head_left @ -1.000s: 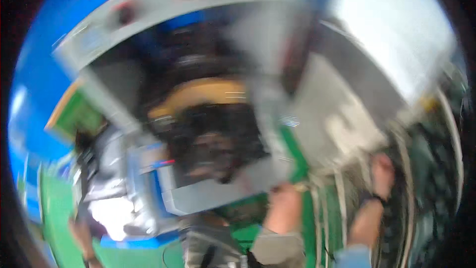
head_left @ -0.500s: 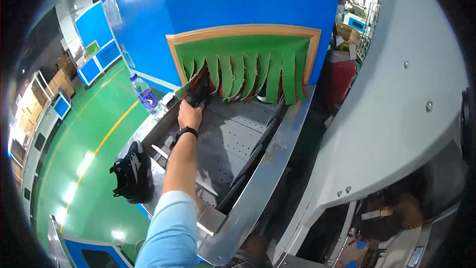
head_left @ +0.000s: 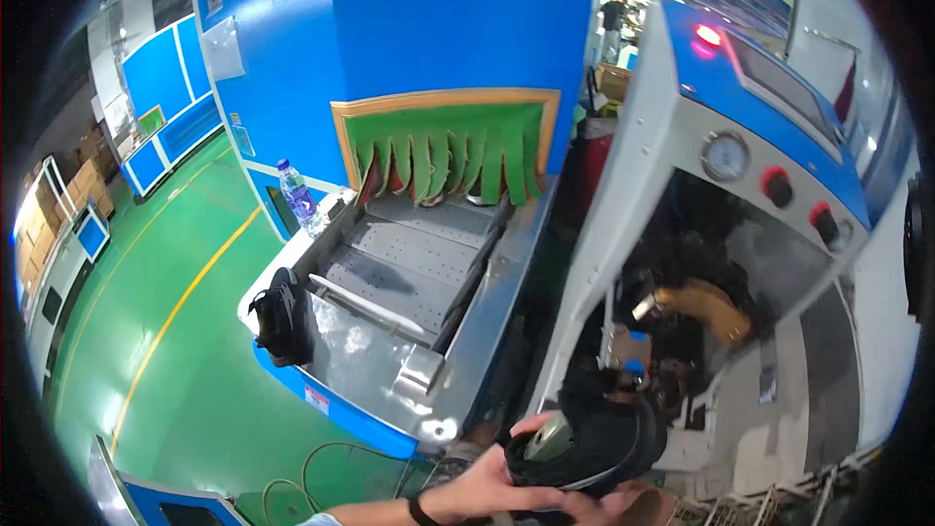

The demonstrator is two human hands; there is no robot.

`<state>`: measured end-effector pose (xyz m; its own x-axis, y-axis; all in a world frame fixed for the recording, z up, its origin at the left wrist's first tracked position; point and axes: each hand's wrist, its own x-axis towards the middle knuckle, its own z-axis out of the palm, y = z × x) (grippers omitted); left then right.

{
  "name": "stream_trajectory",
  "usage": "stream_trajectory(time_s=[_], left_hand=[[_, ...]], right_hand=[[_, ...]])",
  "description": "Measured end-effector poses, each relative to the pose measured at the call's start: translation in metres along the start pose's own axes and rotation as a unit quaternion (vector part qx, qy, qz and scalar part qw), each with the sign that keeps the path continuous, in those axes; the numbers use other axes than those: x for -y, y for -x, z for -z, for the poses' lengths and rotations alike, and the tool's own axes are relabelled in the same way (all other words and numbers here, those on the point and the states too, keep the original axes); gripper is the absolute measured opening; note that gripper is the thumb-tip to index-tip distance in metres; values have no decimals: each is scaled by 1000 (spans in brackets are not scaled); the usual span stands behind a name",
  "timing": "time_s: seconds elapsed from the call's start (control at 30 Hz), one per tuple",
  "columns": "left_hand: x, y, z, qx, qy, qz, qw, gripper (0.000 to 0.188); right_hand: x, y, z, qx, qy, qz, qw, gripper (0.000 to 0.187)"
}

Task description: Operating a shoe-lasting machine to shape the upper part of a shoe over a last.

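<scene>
A black shoe (head_left: 609, 438) with a greenish shoe last (head_left: 548, 438) in its opening is held low, in front of the machine on the right. My left hand (head_left: 492, 487), a dark band at its wrist, is closed on the shoe's near left side. My right hand (head_left: 628, 505) shows only in part at the lower edge, against the shoe's underside, its fingers mostly hidden. Another black shoe (head_left: 280, 319) stands on the left corner of the metal conveyor table (head_left: 351, 351).
Green strip curtains (head_left: 448, 156) hang over the opening of a blue machine (head_left: 448, 19), where the perforated conveyor (head_left: 399, 258) ends. A water bottle (head_left: 300, 197) stands left of it. The right-hand machine has a gauge (head_left: 726, 154), red knobs (head_left: 776, 186) and a lit red lamp (head_left: 708, 36).
My left hand has left the curtained opening and come back to the lower right, where it now holds a black shoe. My right hand has come partly into view. The view has swung right.
</scene>
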<state>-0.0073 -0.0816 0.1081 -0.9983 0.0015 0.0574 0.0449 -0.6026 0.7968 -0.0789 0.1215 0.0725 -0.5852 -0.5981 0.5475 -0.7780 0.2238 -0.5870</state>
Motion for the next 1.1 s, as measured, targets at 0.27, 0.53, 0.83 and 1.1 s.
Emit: stream_trajectory(time_s=[0.27,0.53,0.83,1.1], left_hand=[[29,14,-5,276,-382,158,868,50],[41,23,-85,251,-276,-15,928,18],[55,-81,-54,9,49,220,974,21],[79,-105,-27,-3,209,263,942,17]], right_hand=[[8,100,62,-64,-446,-589,670,46],[25,4,134,-234,-374,-279,853,75],[-1,-131,176,-46,59,-315,946,82],[-25,-172,144,126,325,-343,872,83]])
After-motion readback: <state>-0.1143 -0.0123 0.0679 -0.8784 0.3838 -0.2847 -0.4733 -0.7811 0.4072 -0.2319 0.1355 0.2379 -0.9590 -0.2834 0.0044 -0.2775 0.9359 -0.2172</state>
